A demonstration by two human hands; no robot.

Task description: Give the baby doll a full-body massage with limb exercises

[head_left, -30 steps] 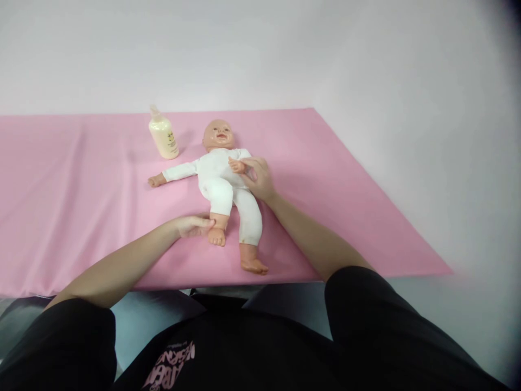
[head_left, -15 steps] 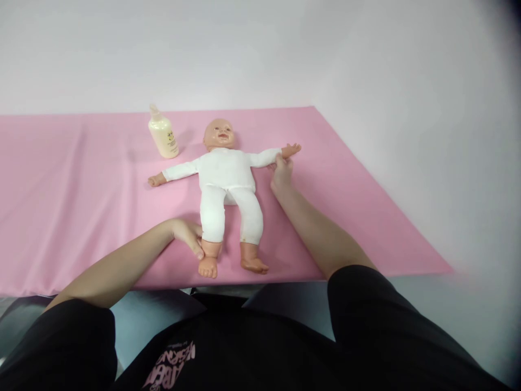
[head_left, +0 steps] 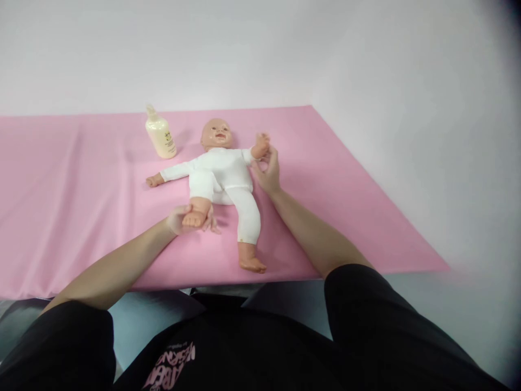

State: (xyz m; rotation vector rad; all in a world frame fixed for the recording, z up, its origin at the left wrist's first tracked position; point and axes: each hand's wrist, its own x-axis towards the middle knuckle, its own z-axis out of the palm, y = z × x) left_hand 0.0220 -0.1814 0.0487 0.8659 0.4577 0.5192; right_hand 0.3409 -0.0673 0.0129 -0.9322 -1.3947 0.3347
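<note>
A baby doll [head_left: 234,171] with a white cloth body lies face up, its head away from me. My left hand [head_left: 181,220] is wrapped under the lower part of the doll's leg on the left [head_left: 199,209], which is raised and bent; some fingers show past its far side. Around the wrist of the doll's arm on the right [head_left: 260,146], my right hand [head_left: 268,171] is closed, and that arm is lifted. The other arm [head_left: 175,171] rests stretched out on the pink cover, and the other leg [head_left: 248,222] lies straight toward me.
A pump bottle of pale yellow liquid [head_left: 161,136] stands left of the doll's head. The pink cover [head_left: 334,217] spreads over the table, with folds on the left. A pale wall [head_left: 244,54] rises behind the table's far edge.
The doll's arm on the right swung out to the side, then came back up and inward with my right hand. My left hand lowered the leg straight, then raised it bent and leftward.
</note>
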